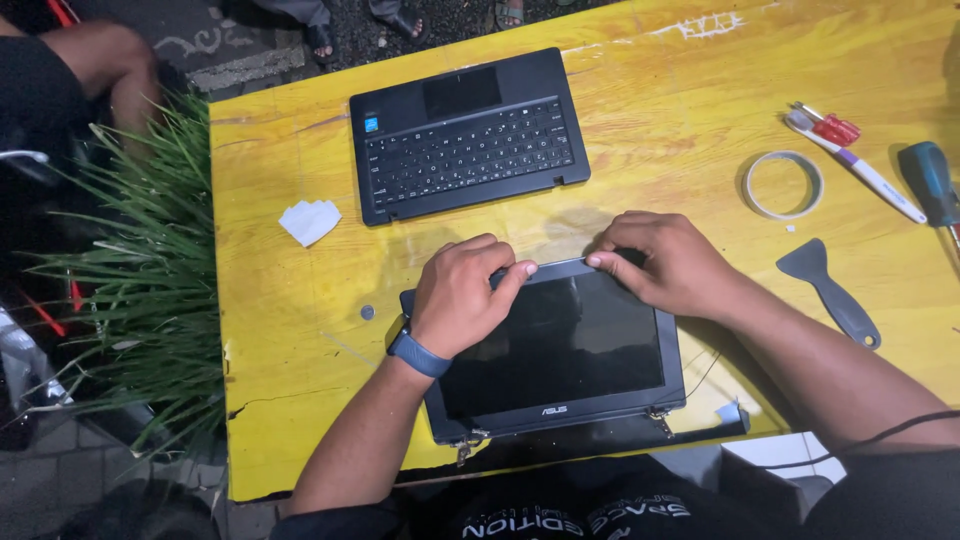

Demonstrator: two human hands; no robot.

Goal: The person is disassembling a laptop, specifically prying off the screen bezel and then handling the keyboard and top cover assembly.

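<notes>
Both hands pinch the far edge of the detached laptop screen: left hand (458, 295), right hand (668, 262) | laptop screen (560, 345) flat on yellow tabletop (290, 320) under them | keyboard base (465, 135) just beyond | tape roll (783, 185), scraper (830, 290) right of right hand

Yellow table (280, 330) – keyboard base (468, 135), screen panel (560, 350), tape roll (783, 184).

Bare yellow table (300, 330) lies open left of the screen panel (560, 345), broken only by a white scrap (309, 221) and a small coin (367, 312). Far of the panel, the keyboard base (467, 133) blocks the middle. On the right, tape roll (783, 184), scraper (830, 288), toothbrush (860, 172) and screwdriver (932, 182) crowd the way.
</notes>
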